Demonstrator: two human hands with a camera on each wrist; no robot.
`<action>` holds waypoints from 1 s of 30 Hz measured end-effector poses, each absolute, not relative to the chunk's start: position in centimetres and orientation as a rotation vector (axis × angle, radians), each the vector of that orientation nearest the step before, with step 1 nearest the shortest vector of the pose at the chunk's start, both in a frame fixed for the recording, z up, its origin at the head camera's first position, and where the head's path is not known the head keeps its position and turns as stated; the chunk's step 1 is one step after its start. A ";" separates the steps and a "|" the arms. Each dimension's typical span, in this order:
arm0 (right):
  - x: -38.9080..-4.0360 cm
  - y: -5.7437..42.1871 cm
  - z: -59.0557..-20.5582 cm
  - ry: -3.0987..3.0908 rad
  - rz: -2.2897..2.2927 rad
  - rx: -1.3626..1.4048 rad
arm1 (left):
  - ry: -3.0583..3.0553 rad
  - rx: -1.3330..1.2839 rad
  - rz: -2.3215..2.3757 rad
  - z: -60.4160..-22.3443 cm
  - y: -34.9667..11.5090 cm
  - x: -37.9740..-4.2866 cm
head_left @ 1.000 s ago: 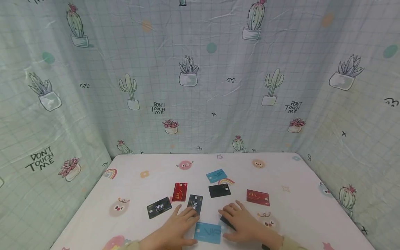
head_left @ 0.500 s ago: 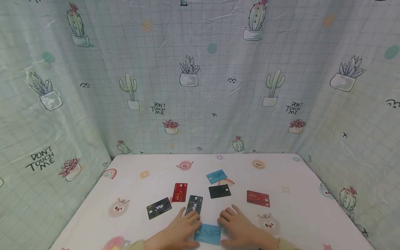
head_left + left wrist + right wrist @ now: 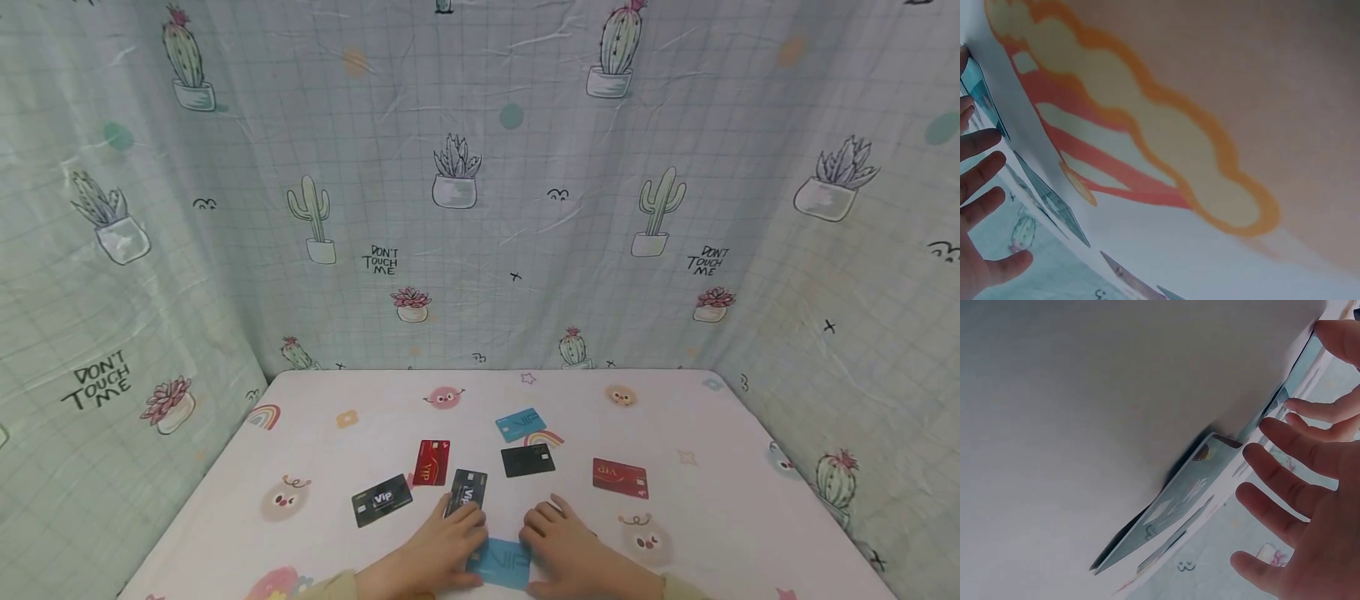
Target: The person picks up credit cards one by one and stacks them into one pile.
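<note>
Between the two hands, a light-blue VIP card (image 3: pixel 501 564) lies flat near the front of the table. My left hand (image 3: pixel 438 546) rests at its left end, fingers spread over the card's corner and fingertips at the lower edge of a dark Vip card (image 3: pixel 467 487). At the blue card's right end is my right hand (image 3: pixel 570 546), thumb and fingertips along that edge. Both hands have loosely extended fingers in the wrist views. In the right wrist view, another card (image 3: pixel 1172 494) with a glossy, reflecting face lies beside the fingers; the head view mostly hides it.
Further back on the white patterned table (image 3: pixel 360 450) lie a second dark Vip card (image 3: pixel 382 500), an upright red card (image 3: pixel 431 462), a black card (image 3: pixel 528 460), another blue card (image 3: pixel 521 424) and a red card (image 3: pixel 620 477). A cactus-print curtain (image 3: pixel 480 233) surrounds the table.
My left hand has slid slightly right onto the blue card's left end. My right hand has moved left to its right edge, and the dark card under it has gone from the head view.
</note>
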State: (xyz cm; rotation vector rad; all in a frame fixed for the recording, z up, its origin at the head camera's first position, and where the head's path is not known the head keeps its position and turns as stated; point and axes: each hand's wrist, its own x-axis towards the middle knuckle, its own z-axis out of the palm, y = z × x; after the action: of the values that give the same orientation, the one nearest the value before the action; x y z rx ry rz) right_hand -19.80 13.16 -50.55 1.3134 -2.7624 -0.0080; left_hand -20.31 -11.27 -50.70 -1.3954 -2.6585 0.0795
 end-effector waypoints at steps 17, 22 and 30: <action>-19.8 12.3 -50.6 -2.766 -0.044 1.339 | -2.667 -1.391 0.146 -50.6 -11.0 -20.2; -19.8 12.3 -50.5 -2.768 -0.061 1.336 | -2.656 -1.386 0.175 -50.3 -10.9 -19.9; -19.9 12.2 -50.7 -2.785 -0.083 1.330 | -2.643 -1.385 0.234 -50.1 -10.8 -19.8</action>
State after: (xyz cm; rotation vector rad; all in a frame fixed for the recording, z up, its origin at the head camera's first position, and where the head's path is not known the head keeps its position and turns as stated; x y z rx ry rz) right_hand -19.86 12.19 -50.74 1.3299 -2.7849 -0.0827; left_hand -19.78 -10.81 -50.13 -1.3854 -2.6428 0.2336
